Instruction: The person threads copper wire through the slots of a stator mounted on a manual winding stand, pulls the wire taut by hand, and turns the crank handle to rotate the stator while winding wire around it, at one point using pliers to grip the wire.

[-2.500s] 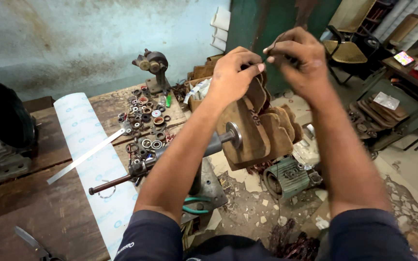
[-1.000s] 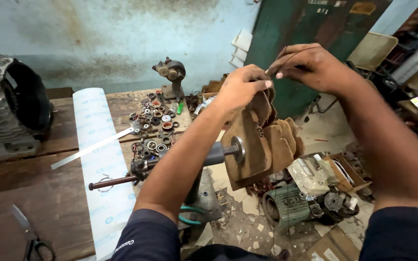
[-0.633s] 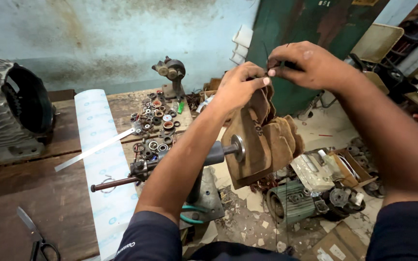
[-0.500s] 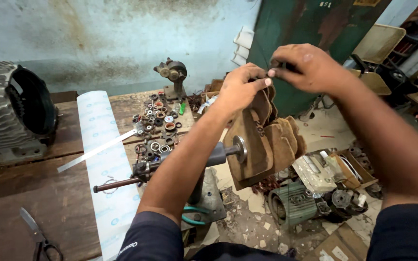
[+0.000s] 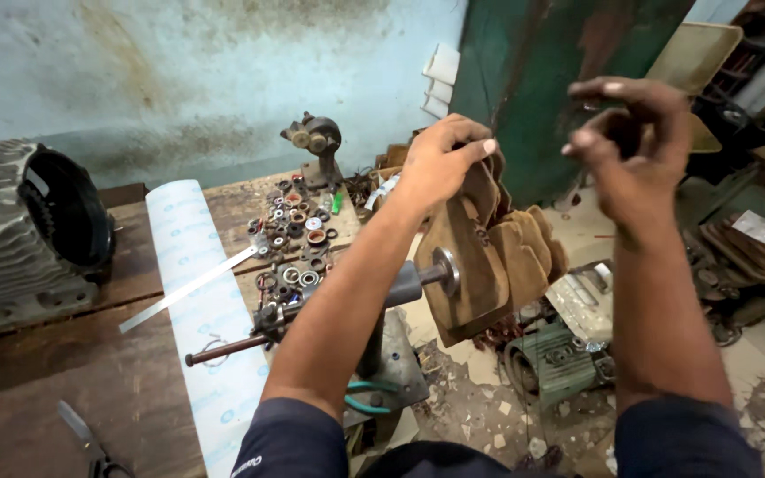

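My left hand point(image 5: 440, 164) grips the top edge of a stepped wooden former point(image 5: 489, 257), a stack of brown wooden plates mounted on a grey metal shaft point(image 5: 405, 283) that sticks out past the bench edge. My right hand point(image 5: 635, 146) hangs in the air to the right of the former, apart from it. Its fingers are curled, with thumb and forefinger close together. Whether something thin is pinched between them cannot be made out.
On the wooden bench point(image 5: 90, 372) lie a white paper roll point(image 5: 201, 292), a steel ruler point(image 5: 189, 288), several small bearings and washers point(image 5: 294, 239), scissors point(image 5: 86, 438) and a finned motor housing point(image 5: 24, 235). An electric motor point(image 5: 560, 363) sits on the littered floor below. A green door point(image 5: 551, 80) stands behind.
My right hand has left the top of the former and moved up and to the right. My left hand stays on the former's top edge.
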Tool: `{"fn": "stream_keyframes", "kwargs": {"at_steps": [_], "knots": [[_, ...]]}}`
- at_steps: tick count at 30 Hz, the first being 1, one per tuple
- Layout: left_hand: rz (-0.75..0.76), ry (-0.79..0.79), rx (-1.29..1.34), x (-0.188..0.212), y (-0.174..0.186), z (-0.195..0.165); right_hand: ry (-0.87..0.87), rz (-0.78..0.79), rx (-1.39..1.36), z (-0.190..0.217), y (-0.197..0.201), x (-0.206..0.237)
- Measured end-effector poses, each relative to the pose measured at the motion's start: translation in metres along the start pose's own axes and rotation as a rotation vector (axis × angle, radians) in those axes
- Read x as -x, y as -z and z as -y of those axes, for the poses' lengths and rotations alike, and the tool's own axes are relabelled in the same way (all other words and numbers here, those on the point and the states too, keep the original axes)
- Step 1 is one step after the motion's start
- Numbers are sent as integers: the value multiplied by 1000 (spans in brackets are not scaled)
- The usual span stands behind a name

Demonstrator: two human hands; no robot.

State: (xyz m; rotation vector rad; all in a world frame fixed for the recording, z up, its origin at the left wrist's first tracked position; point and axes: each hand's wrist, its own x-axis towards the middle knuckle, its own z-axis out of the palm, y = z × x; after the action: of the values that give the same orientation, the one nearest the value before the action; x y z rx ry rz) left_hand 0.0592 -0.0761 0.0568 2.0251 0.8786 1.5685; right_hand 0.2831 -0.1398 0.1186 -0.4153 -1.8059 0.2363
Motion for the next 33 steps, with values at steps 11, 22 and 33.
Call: {"fn": "stream_keyframes", "kwargs": {"at_steps": [11, 22, 33], "knots": [[55, 89, 45, 2, 6, -3, 9, 1021, 117, -69, -1, -94], [51, 96, 189, 5, 6, -4, 148, 1040, 484, -23, -15, -110], [-23, -33, -66, 2, 3, 0, 90, 359, 1201, -17, -56, -51]]}}
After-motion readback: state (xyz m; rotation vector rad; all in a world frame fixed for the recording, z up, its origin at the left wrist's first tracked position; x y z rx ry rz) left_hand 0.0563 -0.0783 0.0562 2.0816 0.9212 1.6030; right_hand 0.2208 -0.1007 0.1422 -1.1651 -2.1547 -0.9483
